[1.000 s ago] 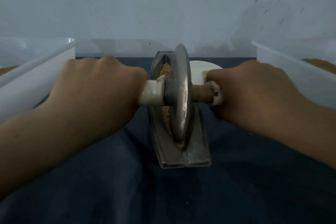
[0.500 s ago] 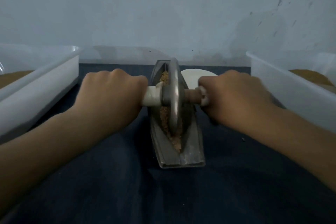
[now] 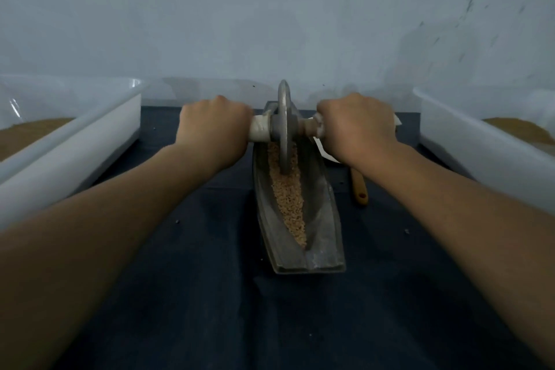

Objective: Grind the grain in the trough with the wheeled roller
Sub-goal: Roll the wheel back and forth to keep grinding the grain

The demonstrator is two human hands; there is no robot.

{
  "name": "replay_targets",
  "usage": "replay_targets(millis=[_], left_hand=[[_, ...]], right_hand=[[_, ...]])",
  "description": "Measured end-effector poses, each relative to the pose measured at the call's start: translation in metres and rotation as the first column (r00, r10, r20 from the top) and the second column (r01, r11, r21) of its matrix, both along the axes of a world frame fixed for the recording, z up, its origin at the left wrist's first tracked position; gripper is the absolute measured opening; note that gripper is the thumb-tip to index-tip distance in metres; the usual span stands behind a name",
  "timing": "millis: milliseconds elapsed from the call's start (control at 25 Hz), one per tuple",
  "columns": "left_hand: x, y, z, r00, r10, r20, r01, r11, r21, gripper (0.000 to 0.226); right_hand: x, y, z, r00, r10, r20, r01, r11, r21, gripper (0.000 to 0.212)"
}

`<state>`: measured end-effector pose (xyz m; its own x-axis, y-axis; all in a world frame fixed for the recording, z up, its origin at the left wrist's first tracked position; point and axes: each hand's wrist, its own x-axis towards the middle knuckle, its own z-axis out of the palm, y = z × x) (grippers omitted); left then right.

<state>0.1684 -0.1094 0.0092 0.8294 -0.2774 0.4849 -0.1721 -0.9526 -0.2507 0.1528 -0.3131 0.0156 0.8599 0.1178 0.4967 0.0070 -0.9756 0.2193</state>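
Observation:
A grey metal boat-shaped trough (image 3: 324, 234) lies lengthwise on a dark cloth, with tan grain (image 3: 288, 198) along its groove. The wheeled roller (image 3: 284, 126), a grey metal disc on a cross axle, stands upright in the far part of the trough, its rim down in the grain. My left hand (image 3: 214, 126) grips the axle's white-wrapped left handle. My right hand (image 3: 356, 126) grips the right handle. Both arms are stretched forward.
White plastic bins stand at both sides, the left bin (image 3: 90, 141) and the right bin (image 3: 468, 147), each holding tan grain. A small wooden spoon handle (image 3: 359, 189) and a white dish (image 3: 326, 153) lie right of the trough, partly under my right arm. A pale wall stands close behind.
Both hands have pushed the roller away from me, from the trough's near half to its far end. The grain in the near part of the groove is now uncovered.

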Motion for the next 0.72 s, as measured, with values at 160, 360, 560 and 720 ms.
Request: replay_targets(millis=[160,360,560,720], left_hand=[[-0.058,0.022,-0.004,0.979,-0.134,0.153,0.119,0.987,0.104,0.035],[-0.069,0.025,-0.003,0.979,-0.148,0.143,0.133,0.985,0.11,0.046],[0.0,-0.005,0.001,0.994,-0.012,0.107,0.006,0.998,0.058,0.003],[-0.023,0.005,0.0,0.994,-0.064,0.092,0.055,0.994,0.096,0.01]], right_hand=[[-0.063,-0.019,-0.01,0.99,0.132,0.041,-0.129,0.99,-0.061,0.031],[-0.078,-0.029,-0.014,0.984,0.159,0.085,-0.156,0.987,-0.046,0.035],[0.007,-0.005,-0.012,1.0,-0.006,0.014,0.005,0.997,0.077,0.005],[-0.021,-0.014,-0.012,0.999,0.042,-0.001,-0.042,0.999,0.019,0.028]])
